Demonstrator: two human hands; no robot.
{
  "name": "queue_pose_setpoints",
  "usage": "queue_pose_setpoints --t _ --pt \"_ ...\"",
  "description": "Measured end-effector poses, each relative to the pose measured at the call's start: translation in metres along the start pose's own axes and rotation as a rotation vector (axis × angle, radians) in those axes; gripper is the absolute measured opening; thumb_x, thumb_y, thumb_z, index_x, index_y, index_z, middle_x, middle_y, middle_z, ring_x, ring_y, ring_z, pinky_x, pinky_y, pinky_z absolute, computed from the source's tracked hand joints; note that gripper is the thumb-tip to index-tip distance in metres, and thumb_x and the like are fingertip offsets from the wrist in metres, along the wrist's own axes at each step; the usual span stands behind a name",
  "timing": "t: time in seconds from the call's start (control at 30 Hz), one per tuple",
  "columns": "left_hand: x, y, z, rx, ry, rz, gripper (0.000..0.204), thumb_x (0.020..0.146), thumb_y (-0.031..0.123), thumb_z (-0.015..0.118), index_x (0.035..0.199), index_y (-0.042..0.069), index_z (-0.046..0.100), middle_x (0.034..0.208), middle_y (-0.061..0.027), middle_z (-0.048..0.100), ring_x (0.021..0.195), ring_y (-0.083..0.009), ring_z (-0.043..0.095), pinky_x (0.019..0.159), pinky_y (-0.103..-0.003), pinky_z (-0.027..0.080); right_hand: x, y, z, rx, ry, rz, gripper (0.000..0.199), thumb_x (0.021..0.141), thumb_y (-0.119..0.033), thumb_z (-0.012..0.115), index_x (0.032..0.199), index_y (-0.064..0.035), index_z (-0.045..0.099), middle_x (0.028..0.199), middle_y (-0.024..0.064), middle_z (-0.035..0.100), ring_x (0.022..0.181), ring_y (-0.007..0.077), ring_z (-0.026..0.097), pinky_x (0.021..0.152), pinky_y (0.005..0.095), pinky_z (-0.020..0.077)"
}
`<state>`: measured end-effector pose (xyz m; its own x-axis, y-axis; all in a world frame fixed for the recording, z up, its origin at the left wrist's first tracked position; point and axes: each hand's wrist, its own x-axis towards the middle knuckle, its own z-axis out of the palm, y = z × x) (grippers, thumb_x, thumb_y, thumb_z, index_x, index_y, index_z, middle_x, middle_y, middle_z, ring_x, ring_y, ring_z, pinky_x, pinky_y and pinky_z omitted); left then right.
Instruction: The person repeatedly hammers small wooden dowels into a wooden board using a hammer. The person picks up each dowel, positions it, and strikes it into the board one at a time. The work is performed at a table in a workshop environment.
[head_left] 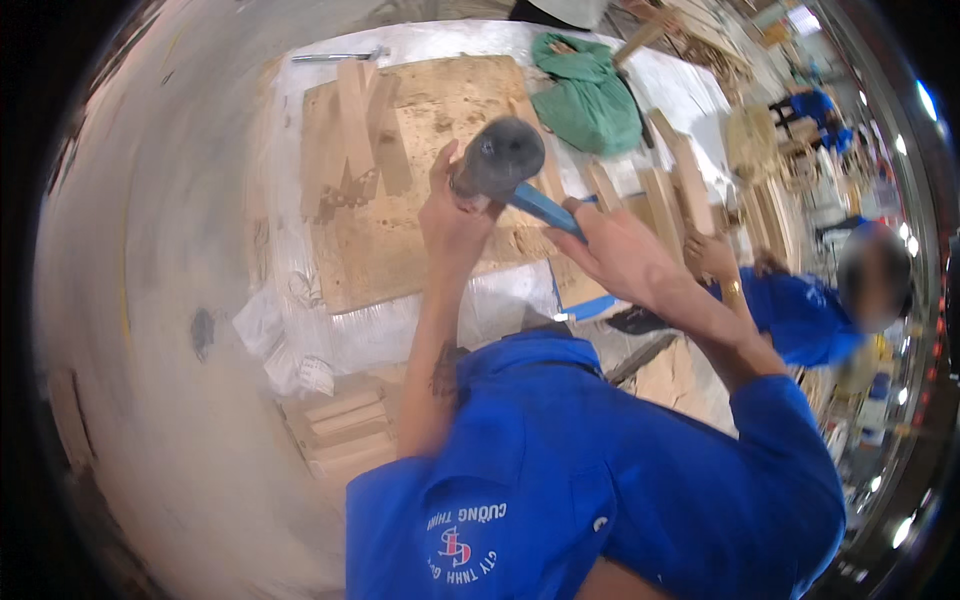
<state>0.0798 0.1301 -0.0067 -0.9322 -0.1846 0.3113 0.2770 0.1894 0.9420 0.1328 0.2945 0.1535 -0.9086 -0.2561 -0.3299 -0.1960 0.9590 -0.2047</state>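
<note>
My right hand [618, 252] grips the blue handle of a mallet [498, 156] with a dark grey rubber head, held up above a plywood board [400, 240]. My left hand [452, 218] is raised just under the head, with its fingers wrapped against the head's lower side where the handle enters. Several flat wooden slats [358, 130] lie fanned out on the far left part of the board. My blue sleeves and shirt fill the lower part of the picture.
A green cloth [590, 95] lies at the board's far right corner. Clear plastic sheet [300, 330] covers the table around the board. Stacked wooden blocks [345, 425] sit low at the left. A co-worker in blue [800, 315] handles upright wooden pieces [680, 185] on the right.
</note>
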Motion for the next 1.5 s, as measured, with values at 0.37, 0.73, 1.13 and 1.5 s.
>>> queue_pose_setpoints --t 0.37,0.73,1.13,1.5 --pt "-0.008 0.001 -0.01 -0.069 0.036 0.035 0.059 0.075 0.016 0.088 0.122 0.001 0.055 0.106 -0.0153 0.072 0.098 -0.0226 0.071 0.083 -0.033 0.056 -0.013 0.019 0.039 0.229 0.329 -0.148 0.04 0.1 -0.037 0.055 0.103 0.0023 0.058 0.069 0.0271 0.06 0.064 0.0467 0.06 0.06 0.0489 0.0484" --pt "-0.023 0.004 -0.003 -0.04 -0.045 -0.046 0.062 0.074 0.021 0.089 0.122 0.004 0.053 0.109 -0.0135 0.071 0.103 -0.024 0.071 0.086 -0.036 0.056 0.016 0.025 0.008 0.201 0.178 -0.115 0.047 0.097 -0.047 0.06 0.102 -0.0002 0.059 0.066 0.0073 0.054 0.06 0.0152 0.053 0.052 0.0339 0.04" --pt "-0.016 -0.017 -0.009 0.025 0.051 0.078 0.066 0.073 0.025 0.09 0.124 0.006 0.053 0.106 -0.0168 0.07 0.099 -0.0275 0.071 0.081 -0.038 0.056 -0.015 0.002 -0.031 0.243 0.057 -0.143 0.038 0.099 -0.038 0.058 0.102 0.0001 0.061 0.072 0.0243 0.061 0.066 0.0406 0.058 0.061 0.0434 0.0459" --pt "-0.031 -0.026 -0.009 -0.064 0.007 0.014 0.066 0.071 0.017 0.09 0.125 0.005 0.052 0.105 -0.0142 0.072 0.096 -0.0253 0.072 0.084 -0.035 0.056 -0.02 0.016 0.028 0.361 0.285 -0.111 0.028 0.1 -0.029 0.058 0.106 -0.0018 0.062 0.066 0.0184 0.06 0.066 0.0397 0.062 0.066 0.0449 0.0495"
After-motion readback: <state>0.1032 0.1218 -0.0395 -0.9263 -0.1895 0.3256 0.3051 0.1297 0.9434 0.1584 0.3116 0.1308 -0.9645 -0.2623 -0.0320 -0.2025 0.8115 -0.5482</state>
